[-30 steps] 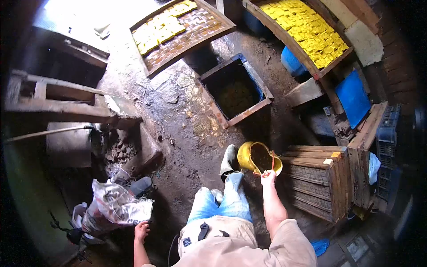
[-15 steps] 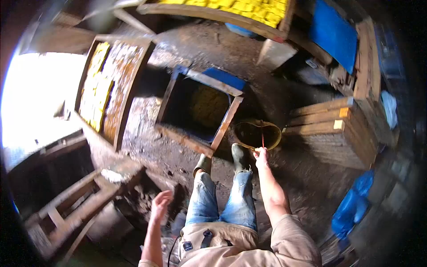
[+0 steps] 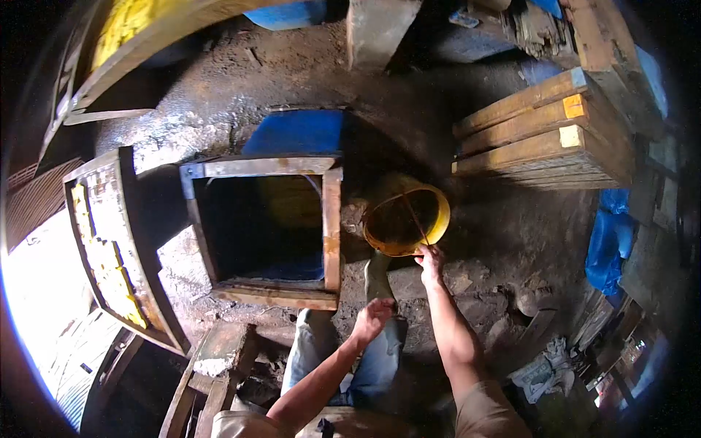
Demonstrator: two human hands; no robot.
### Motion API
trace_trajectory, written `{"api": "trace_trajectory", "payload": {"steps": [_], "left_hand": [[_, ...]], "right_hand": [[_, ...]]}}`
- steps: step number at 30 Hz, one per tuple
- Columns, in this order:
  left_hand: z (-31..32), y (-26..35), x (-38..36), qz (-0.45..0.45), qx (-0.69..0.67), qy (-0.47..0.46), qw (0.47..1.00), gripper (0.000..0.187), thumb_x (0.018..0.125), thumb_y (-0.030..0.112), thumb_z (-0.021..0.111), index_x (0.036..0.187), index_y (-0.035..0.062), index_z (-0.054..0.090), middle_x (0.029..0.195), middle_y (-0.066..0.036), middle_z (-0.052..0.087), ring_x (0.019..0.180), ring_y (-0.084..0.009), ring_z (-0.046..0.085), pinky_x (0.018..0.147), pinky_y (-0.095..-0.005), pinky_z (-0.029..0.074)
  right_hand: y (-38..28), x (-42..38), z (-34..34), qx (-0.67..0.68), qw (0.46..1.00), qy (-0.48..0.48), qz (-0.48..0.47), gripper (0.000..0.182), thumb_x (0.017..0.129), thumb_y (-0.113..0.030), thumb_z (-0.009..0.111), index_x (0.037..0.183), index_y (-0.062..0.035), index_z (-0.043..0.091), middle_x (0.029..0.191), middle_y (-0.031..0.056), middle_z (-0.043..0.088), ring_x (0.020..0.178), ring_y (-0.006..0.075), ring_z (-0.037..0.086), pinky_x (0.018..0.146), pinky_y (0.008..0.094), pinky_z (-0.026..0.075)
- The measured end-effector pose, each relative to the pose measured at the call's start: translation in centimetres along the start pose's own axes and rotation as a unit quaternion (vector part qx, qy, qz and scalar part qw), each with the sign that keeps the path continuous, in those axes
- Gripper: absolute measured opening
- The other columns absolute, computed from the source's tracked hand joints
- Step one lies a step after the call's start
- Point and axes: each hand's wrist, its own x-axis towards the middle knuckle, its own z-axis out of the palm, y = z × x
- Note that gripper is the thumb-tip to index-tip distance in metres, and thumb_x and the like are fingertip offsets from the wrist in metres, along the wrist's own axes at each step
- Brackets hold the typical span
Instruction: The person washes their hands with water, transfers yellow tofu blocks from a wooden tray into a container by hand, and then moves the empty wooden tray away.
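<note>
A round yellow bucket (image 3: 441, 219) with a dark inside stands on the dirt floor, a thin handle or rod crossing its opening. My right hand (image 3: 431, 263) is closed at the bucket's near rim, where the lower end of the thin handle or rod meets it. My left hand (image 3: 374, 318) is over my legs, nearer my body, its fingers curled and blurred; whether it holds anything does not show. Left of the bucket is a wooden frame (image 3: 332, 226) around a dark, deep opening, with a blue panel (image 3: 296, 133) behind it.
Stacked wooden trays (image 3: 526, 142) stand at the right. A tray with yellow pieces (image 3: 102, 248) leans at the left. A concrete block (image 3: 380, 33) is at the top, blue plastic (image 3: 607, 244) at the right. A wooden bench (image 3: 219, 365) is at lower left.
My view has shifted and turned. My left hand has moved rightward, over my legs and closer to my right hand. My right hand stays by the bucket, which now appears more tilted.
</note>
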Motion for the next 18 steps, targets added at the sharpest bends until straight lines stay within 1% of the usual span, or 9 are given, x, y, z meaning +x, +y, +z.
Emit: {"api": "trace_trajectory", "payload": {"steps": [1,2,4,6,7,9,11,15,18], "left_hand": [[0.7,-1.2,1.1,-0.049,-0.109,0.022,0.993,0.03,0.089,0.015,0.059,0.117,0.0055,0.063,0.097,-0.007,0.069,0.089,-0.0128,0.064,0.081,-0.0281,0.051],[1.0,-2.9,2.8,-0.124,-0.145,0.041,0.981,0.031,0.088,0.015,0.059,0.117,0.0041,0.063,0.1,-0.007,0.07,0.093,-0.0133,0.064,0.083,-0.0281,0.05],[1.4,-5.4,6.3,-0.076,-0.053,0.103,0.99,0.031,0.088,0.015,0.06,0.116,0.004,0.063,0.103,-0.007,0.07,0.096,-0.0142,0.064,0.085,-0.0285,0.05],[1.6,-8.9,10.3,-0.116,-0.003,0.164,0.98,0.031,0.088,0.014,0.06,0.116,0.0031,0.063,0.106,-0.007,0.069,0.1,-0.0146,0.063,0.088,-0.0285,0.049],[1.9,-10.9,12.6,-0.121,-0.112,0.176,0.97,0.039,0.087,0.015,0.063,0.123,0.0016,0.059,0.109,-0.007,0.068,0.102,-0.0151,0.063,0.084,-0.0284,0.05],[2.4,-11.0,15.6,-0.122,-0.165,0.209,0.956,0.042,0.087,0.017,0.066,0.125,0.0028,0.056,0.112,-0.007,0.067,0.101,-0.0163,0.063,0.082,-0.0283,0.05],[2.7,-12.0,18.4,-0.119,-0.29,0.225,0.923,0.041,0.087,0.021,0.07,0.121,0.0057,0.055,0.11,-0.005,0.065,0.096,-0.0167,0.062,0.074,-0.0289,0.05],[3.5,-12.0,22.6,-0.119,-0.308,0.198,0.923,0.032,0.086,0.02,0.069,0.111,0.0048,0.056,0.1,-0.004,0.064,0.085,-0.0122,0.06,0.066,-0.0275,0.048],[3.7,-14.4,23.3,0.01,-0.345,0.168,0.923,0.031,0.084,0.02,0.068,0.108,0.0058,0.056,0.092,-0.003,0.063,0.081,-0.0117,0.06,0.067,-0.0266,0.049]], "right_hand": [[0.9,1.9,-1.1,-0.03,0.998,0.012,-0.053,0.014,0.083,-0.019,0.071,0.08,-0.0111,0.06,0.074,-0.0011,0.064,0.063,0.0102,0.061,0.061,0.0286,0.05],[1.3,4.1,-2.5,-0.073,0.991,0.002,-0.11,0.015,0.083,-0.017,0.072,0.079,-0.0083,0.061,0.074,0.0033,0.066,0.064,0.0145,0.064,0.061,0.0314,0.05],[1.8,9.5,-3.7,-0.264,0.915,0.071,-0.296,0.024,0.082,-0.024,0.076,0.086,-0.0051,0.062,0.076,0.0049,0.065,0.063,0.0184,0.062,0.058,0.0325,0.049],[-1.9,9.7,-2.4,-0.381,0.83,0.152,-0.379,0.027,0.079,-0.02,0.078,0.091,-0.0038,0.06,0.086,0.0104,0.065,0.078,0.0278,0.063,0.069,0.0388,0.049],[-4.4,9.7,-1.7,-0.443,0.781,0.131,-0.421,0.034,0.074,-0.01,0.076,0.102,-0.0041,0.058,0.105,0.0166,0.062,0.098,0.0351,0.058,0.082,0.0443,0.047],[-8.5,9.4,0.2,-0.463,0.702,0.107,-0.531,0.043,0.072,-0.004,0.073,0.111,-0.004,0.055,0.112,0.0174,0.058,0.106,0.0378,0.054,0.088,0.0457,0.045],[-8.8,13.5,1.3,-0.46,0.686,0.005,-0.564,0.046,0.071,-0.003,0.073,0.113,-0.0037,0.055,0.108,0.0184,0.056,0.105,0.0395,0.055,0.088,0.046,0.046],[-10.7,17.8,4.2,-0.474,0.669,-0.226,-0.526,0.041,0.076,-0.007,0.07,0.114,-0.0048,0.055,0.106,0.0191,0.056,0.105,0.0403,0.056,0.088,0.0463,0.046],[-13.6,17.1,7.4,-0.672,0.617,-0.252,-0.322,0.035,0.083,-0.013,0.064,0.116,-0.0068,0.054,0.117,0.0191,0.056,0.111,0.0385,0.056,0.087,0.0457,0.047]]}}
